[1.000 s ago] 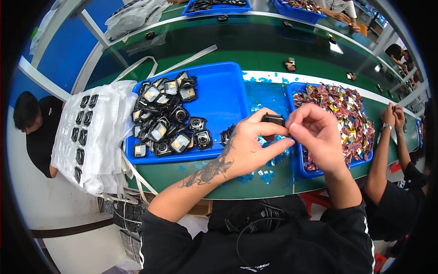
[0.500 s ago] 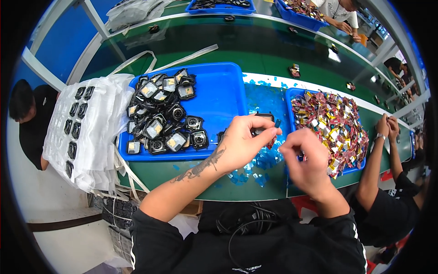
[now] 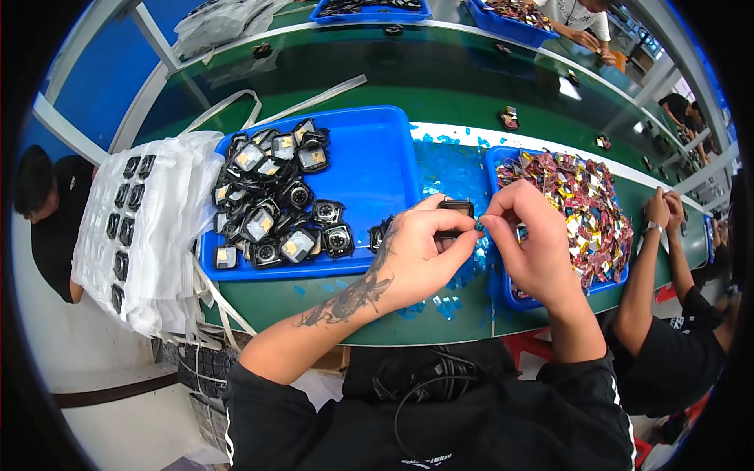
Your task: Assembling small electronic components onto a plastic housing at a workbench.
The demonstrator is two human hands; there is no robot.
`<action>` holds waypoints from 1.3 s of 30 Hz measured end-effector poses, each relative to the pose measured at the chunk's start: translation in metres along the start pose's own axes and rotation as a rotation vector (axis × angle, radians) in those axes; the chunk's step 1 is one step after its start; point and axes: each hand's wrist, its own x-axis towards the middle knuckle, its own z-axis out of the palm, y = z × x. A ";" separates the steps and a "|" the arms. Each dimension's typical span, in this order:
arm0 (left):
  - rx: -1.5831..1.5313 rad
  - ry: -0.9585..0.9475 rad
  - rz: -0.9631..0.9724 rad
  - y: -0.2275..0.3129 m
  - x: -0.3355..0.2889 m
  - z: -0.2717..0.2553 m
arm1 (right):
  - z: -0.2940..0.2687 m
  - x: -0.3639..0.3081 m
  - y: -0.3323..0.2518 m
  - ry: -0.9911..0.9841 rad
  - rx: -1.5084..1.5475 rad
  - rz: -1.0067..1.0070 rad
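My left hand (image 3: 420, 255) is closed in a pinch on a small part, mostly hidden by the fingers, with a bit of blue film (image 3: 479, 225) showing at the fingertips. My right hand (image 3: 538, 247) meets it there, thumb and forefinger pinched on that blue film. Just beyond my left fingers is a black watch case (image 3: 456, 207); whether the hand touches it I cannot tell. Another dark watch case (image 3: 378, 233) shows partly beside the left wrist. Scraps of blue film (image 3: 444, 306) lie on the bench under and around both hands.
A blue tray (image 3: 369, 173) to the left holds a heap of watch cases (image 3: 263, 216). On the right, a blue bin (image 3: 495, 161) is full of small red, yellow and silver parts (image 3: 569, 212). White packing sheets (image 3: 169, 235) stand stacked at far left. A co-worker's hands (image 3: 664, 210) are at right.
My right hand has moved left and up, and its fingertips now meet my left hand's at the blue film. Before, the hands were apart and a reddish part showed below my left fingers.
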 end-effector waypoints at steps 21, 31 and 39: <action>-0.016 -0.170 -0.155 0.008 0.003 -0.013 | 0.006 -0.025 0.004 0.194 -0.088 -0.106; -0.414 -0.154 -0.310 0.008 0.000 -0.006 | 0.003 -0.024 0.007 -0.110 0.257 0.270; -0.489 -0.285 -0.331 0.009 0.000 -0.008 | 0.014 -0.029 0.010 0.109 0.668 0.140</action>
